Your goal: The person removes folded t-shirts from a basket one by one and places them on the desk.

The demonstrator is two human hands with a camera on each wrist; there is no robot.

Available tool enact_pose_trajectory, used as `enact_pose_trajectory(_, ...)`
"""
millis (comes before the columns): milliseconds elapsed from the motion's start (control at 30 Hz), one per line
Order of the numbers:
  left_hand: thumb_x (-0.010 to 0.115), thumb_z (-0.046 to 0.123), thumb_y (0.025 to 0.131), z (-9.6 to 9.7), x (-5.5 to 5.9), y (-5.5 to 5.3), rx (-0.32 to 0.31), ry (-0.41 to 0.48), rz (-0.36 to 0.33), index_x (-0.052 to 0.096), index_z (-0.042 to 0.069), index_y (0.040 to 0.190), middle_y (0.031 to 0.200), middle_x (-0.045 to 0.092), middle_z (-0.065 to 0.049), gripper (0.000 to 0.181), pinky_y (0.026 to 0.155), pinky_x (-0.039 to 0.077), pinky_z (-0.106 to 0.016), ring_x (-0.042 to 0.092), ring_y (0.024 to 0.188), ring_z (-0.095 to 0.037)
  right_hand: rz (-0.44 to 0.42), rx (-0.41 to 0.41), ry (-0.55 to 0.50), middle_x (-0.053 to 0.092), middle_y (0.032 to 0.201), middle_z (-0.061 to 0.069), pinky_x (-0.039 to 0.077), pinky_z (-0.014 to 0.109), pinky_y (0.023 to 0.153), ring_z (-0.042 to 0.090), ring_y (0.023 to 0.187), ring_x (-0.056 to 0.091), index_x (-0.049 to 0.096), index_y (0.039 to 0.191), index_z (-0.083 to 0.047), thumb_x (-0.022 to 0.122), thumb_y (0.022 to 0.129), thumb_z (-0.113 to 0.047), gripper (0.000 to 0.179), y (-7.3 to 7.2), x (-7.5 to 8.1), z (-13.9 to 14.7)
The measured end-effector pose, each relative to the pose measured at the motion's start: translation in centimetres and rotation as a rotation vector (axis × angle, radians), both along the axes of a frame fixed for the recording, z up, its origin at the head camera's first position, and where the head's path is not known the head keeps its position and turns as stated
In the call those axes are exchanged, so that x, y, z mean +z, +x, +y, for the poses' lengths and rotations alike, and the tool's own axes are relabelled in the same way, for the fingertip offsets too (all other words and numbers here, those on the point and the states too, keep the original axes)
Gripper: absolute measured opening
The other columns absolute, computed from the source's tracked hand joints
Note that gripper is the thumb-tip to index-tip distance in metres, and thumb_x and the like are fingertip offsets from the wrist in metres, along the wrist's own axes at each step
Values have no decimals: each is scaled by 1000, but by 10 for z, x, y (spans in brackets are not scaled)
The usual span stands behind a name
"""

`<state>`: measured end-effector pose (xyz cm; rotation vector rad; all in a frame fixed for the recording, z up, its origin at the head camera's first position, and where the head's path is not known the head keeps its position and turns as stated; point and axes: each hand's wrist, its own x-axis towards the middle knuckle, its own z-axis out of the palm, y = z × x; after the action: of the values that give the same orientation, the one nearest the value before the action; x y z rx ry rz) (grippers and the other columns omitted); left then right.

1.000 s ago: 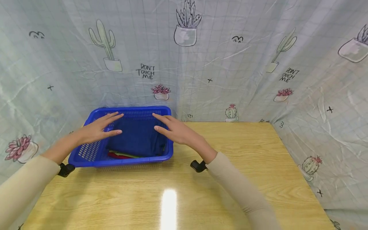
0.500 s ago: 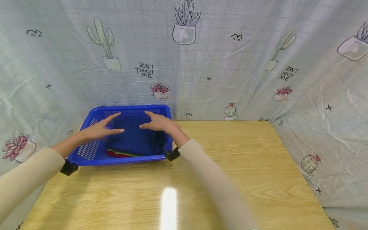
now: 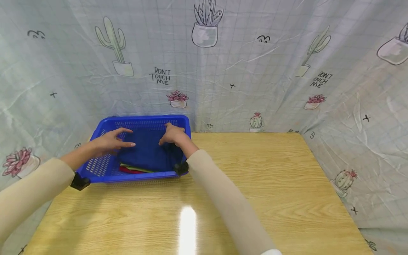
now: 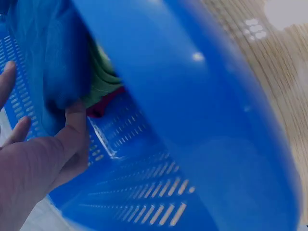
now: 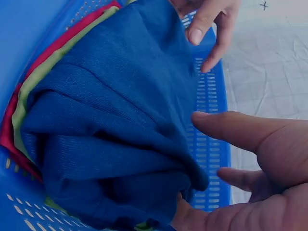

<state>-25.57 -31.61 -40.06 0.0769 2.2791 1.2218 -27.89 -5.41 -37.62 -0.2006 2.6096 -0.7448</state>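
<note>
Folded dark blue cloth lies in the blue plastic basket, over a green cloth and a red cloth. My left hand is at the cloth's left side, fingers spread. One of its digits reaches the blue cloth's edge in the left wrist view. At the right side is my right hand, inside the basket rim. The right wrist view shows one digit tucked at the cloth's folded end and the others extended, not curled round it. Part of the right hand's fingers is hidden by the cloth.
The basket stands at the back left of a wooden table. A pale curtain with printed cacti hangs behind and along the sides. Black wrist mounts hang below both sleeves, close to the basket's front rim.
My right hand has moved left and down from over the basket's right rim to the blue cloth's right side. The left hand has lowered slightly at the left side; the basket stays put.
</note>
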Motion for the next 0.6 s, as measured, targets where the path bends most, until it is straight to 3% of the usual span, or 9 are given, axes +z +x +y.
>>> enact_pose_trajectory(167, 65, 23, 102, 1, -2, 0, -9, 67, -84, 32, -2, 149, 160, 8, -35, 63, 111, 36, -61, 45, 131, -46, -9, 113, 121, 48, 155, 7, 42, 40, 111, 27, 142, 44, 37, 158, -14, 76, 93, -31, 78, 2, -3, -3)
enact_pose_trajectory(267, 66, 20, 101, 3, -6, -2, 0, 112, -112, 42, -2, 141, 159, 14, -30, 52, 106, 45, -55, 50, 124, -40, -7, 146, 174, 49, 154, 4, 26, 47, 119, 28, 145, 39, 42, 155, -20, 76, 92, -33, 73, 3, -5, -7)
enact_pose_trajectory(333, 66, 17, 101, 5, -8, -3, 8, 143, -122, 45, -1, 138, 157, 17, -28, 47, 99, 50, -49, 52, 120, -37, -4, 133, 165, 51, 152, 4, 24, 51, 119, 30, 145, 39, 44, 153, -24, 79, 91, -31, 71, 3, -7, -9)
enact_pose_trajectory(433, 66, 11, 100, 7, -11, -4, 34, 190, -154, 48, -1, 140, 157, 20, -26, 46, 93, 53, -42, 52, 120, -35, 21, 111, 128, 48, 151, 11, 36, 48, 114, 31, 141, 42, 45, 151, -27, 83, 88, -25, 74, 3, -9, -9)
enact_pose_trajectory(533, 65, 8, 100, 6, -12, -5, 30, 191, -164, 45, 1, 149, 161, 13, -27, 53, 93, 52, -37, 46, 127, -36, 18, 93, 64, 41, 154, 16, 50, 42, 99, 32, 137, 45, 46, 151, -29, 83, 87, -19, 75, 2, -12, -7)
enact_pose_trajectory(600, 65, 6, 98, 6, -12, -5, 36, 192, -156, 42, 2, 153, 164, 8, -27, 59, 94, 51, -35, 43, 132, -38, 16, 101, 5, 39, 156, 16, 52, 38, 90, 31, 135, 46, 49, 150, -29, 82, 87, -15, 72, 0, -14, -4)
